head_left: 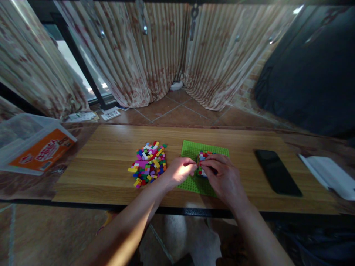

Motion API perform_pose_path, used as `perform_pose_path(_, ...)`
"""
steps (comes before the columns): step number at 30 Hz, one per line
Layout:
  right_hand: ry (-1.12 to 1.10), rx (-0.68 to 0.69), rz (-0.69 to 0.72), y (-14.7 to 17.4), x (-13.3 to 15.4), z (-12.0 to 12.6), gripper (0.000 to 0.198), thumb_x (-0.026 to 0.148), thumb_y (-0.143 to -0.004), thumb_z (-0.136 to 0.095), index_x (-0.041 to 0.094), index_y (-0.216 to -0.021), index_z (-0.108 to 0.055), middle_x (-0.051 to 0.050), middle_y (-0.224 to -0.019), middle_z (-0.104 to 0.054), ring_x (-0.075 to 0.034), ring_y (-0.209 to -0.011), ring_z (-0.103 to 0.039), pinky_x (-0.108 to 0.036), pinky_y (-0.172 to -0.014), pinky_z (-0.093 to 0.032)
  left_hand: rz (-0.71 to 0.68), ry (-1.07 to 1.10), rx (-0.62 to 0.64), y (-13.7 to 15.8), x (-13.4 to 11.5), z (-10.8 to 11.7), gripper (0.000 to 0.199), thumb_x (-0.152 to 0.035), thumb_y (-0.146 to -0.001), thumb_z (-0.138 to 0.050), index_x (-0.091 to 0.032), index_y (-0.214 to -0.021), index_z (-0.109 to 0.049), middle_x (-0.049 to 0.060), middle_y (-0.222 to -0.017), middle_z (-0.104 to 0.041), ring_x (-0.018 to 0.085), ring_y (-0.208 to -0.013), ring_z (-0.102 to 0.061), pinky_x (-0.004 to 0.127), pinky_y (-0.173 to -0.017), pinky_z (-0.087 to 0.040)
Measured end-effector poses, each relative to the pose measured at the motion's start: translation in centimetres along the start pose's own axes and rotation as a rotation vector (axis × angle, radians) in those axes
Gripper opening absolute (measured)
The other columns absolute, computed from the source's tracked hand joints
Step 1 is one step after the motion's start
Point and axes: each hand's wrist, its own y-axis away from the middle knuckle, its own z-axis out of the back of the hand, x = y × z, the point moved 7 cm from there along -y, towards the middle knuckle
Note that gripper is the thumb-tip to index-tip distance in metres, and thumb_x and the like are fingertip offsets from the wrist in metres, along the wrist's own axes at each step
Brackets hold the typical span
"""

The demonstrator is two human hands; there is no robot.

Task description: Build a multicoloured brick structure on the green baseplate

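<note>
A green studded baseplate (pixel 190 148) lies on the wooden tabletop. On it stands a low build of coloured toy bricks (pixel 204 153), with red, white, blue and green pieces showing. My left hand (pixel 180 171) is at the build's left side, fingers closed in a pinch. From the right, my right hand (pixel 225 176) reaches over the build, its thumb and fingers pinched close to the left fingertips. Anything between the fingertips is too small to make out. My right hand hides part of the build. Left of the baseplate, a pile of loose bricks (pixel 148 165) in many colours is spread out.
A black phone (pixel 277 172) lies to the right, with a white sheet or packet (pixel 330 173) beyond it. At the far left is a clear plastic box (pixel 26 127) with an orange label. Patterned curtains (pixel 155 55) hang behind the table (pixel 94 173).
</note>
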Motion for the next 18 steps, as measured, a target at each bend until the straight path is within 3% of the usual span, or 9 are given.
perform_pose_path(18,-0.055,-0.028,-0.006,0.1,0.1,0.1,0.013,0.018,-0.085,-0.063,0.02,-0.076,-0.071,-0.005,-0.086,-0.068,-0.02,-0.086,-0.06,-0.036,-0.079,-0.05,-0.015,-0.012,-0.004,-0.7,1.1,0.1,0.023,-0.032,-0.08,-0.054,-0.013,-0.077,-0.067,-0.002,-0.06,-0.057,0.01,-0.055,-0.044,0.023,-0.054,-0.031)
